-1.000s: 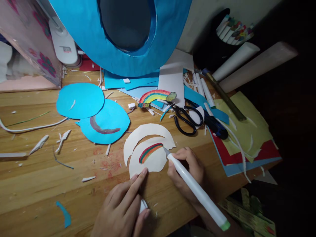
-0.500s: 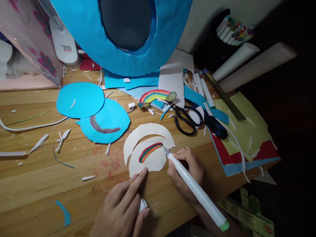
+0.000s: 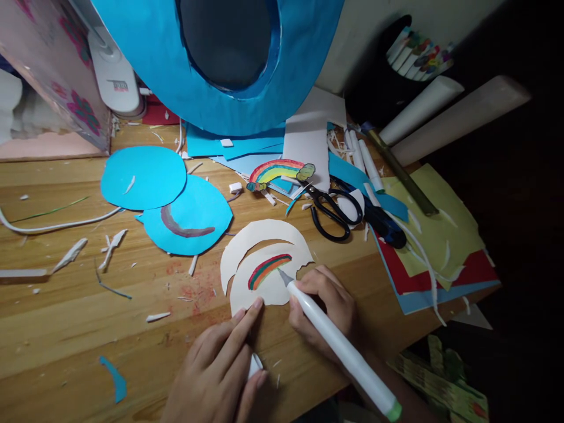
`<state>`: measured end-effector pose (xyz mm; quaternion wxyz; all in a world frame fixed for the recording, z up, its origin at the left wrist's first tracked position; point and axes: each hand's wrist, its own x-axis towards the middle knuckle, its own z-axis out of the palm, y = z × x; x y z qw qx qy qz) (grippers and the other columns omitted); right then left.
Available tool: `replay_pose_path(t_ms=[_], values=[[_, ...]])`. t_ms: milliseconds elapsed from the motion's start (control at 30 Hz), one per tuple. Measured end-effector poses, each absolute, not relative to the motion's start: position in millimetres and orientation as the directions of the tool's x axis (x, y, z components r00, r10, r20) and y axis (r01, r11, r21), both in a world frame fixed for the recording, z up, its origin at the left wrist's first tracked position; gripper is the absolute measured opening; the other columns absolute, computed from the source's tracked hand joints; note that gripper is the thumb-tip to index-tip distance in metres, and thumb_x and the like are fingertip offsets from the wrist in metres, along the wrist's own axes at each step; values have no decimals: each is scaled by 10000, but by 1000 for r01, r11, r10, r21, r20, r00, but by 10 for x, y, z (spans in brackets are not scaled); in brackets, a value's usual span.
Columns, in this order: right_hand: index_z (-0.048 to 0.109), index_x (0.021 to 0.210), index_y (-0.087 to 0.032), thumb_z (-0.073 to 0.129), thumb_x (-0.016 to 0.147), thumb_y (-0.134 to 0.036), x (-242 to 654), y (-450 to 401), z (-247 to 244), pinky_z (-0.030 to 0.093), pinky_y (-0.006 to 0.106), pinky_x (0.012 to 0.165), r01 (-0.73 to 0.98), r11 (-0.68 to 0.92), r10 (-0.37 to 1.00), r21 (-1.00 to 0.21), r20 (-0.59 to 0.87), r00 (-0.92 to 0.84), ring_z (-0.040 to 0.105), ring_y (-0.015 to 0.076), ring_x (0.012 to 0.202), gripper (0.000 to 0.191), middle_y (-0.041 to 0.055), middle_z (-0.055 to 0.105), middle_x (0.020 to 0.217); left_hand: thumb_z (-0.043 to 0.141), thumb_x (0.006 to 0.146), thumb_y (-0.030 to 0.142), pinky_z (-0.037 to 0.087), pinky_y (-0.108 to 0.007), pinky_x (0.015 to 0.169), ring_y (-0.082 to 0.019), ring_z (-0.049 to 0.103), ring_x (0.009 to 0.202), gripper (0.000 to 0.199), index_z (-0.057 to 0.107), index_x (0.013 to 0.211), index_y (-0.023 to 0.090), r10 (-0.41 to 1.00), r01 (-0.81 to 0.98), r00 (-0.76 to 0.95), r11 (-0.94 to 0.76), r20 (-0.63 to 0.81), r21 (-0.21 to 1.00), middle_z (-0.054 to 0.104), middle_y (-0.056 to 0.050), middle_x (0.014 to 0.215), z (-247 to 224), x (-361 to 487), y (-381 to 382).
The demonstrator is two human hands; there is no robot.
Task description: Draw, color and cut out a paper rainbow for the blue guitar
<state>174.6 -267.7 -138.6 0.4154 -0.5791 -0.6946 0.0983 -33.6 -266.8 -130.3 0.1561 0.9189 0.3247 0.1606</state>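
Note:
My right hand (image 3: 326, 305) is closed around a white marker (image 3: 341, 346) with a light green end. Its grey tip touches a white paper cutout (image 3: 267, 296), just under the right part of a drawn rainbow band (image 3: 269, 271) in red, green and orange. My left hand (image 3: 220, 364) presses the lower edge of this cutout with its extended fingertips. A small white marker cap (image 3: 254, 366) is tucked between its thumb and curled fingers. Behind the cutout, partly covered by it, lies a curved white paper offcut (image 3: 259, 232).
Black-handled scissors (image 3: 331, 214) and a coloured paper rainbow (image 3: 277, 170) lie beyond the cutout. Blue paper ovals (image 3: 143, 176) are at the left. Coloured sheets (image 3: 434, 223) lie right, below a marker holder (image 3: 374, 64). A large blue ring (image 3: 304, 76) stands behind; scraps litter the table.
My right hand and the marker have moved slightly left, shifting the tip from the band's right end to beneath it. A faint light green mark shows there. My left hand stays put.

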Motion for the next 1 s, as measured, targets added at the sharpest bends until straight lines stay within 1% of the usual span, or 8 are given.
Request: replay_pose_path(t_ms=[67,233,367,500,633,767,900,1000], values=[[485,847,-212,555,725,-62,1746,-2680,-1388,440,291,549,721,268,896,-639,440,58,455,161,596,206,-2,505,655,366,954,216,518,-279,814,-185,589,1004,314,657,1043,136,645,545,737,-743,201,388,555,-51,1345,-1299,-332,-2667],[456,832,-213,534,716,-23,1744,-2687,-1390,428,288,541,707,381,885,-595,456,-93,444,153,575,235,-7,516,638,373,955,228,512,-281,821,-185,585,1013,304,658,1038,161,660,551,725,-728,199,409,558,-36,1342,-1301,-333,-2676],[464,842,-204,554,726,-48,1749,-2687,-1390,439,298,563,707,307,905,-637,425,-10,456,163,610,214,6,516,662,355,961,217,501,-273,822,-181,581,1012,319,654,1043,139,652,550,728,-740,211,388,564,-45,1336,-1297,-338,-2680],[446,821,-208,535,714,-17,1743,-2684,-1395,421,290,547,688,396,898,-608,411,-154,437,155,583,236,-1,514,639,342,969,237,483,-267,834,-176,576,1017,340,668,994,141,650,546,730,-740,211,392,572,-41,1328,-1309,-347,-2688],[459,839,-200,547,720,-27,1743,-2690,-1416,424,296,558,688,350,899,-636,434,-56,441,159,594,228,7,524,645,321,978,240,484,-266,831,-171,585,1002,356,663,997,143,655,557,725,-739,212,379,570,-34,1330,-1320,-347,-2681],[455,842,-200,532,712,-13,1736,-2693,-1421,427,292,552,668,437,886,-602,418,-202,442,156,579,241,4,518,638,319,975,228,489,-267,845,-173,582,1043,356,664,999,143,644,549,737,-748,207,372,565,-45,1333,-1302,-338,-2664],[453,836,-205,530,711,-13,1723,-2694,-1403,422,284,546,680,393,896,-620,424,-131,448,159,586,242,5,518,642,317,973,214,502,-264,837,-172,584,1046,360,665,997,125,636,545,738,-759,226,356,575,-53,1322,-1285,-331,-2669],[451,843,-210,521,702,-5,1721,-2703,-1402,416,281,549,651,442,887,-617,410,-213,431,150,575,258,-13,490,636,334,967,205,500,-266,859,-173,574,1073,343,667,990,128,636,545,738,-759,226,356,577,-41,1321,-1289,-334,-2671]])
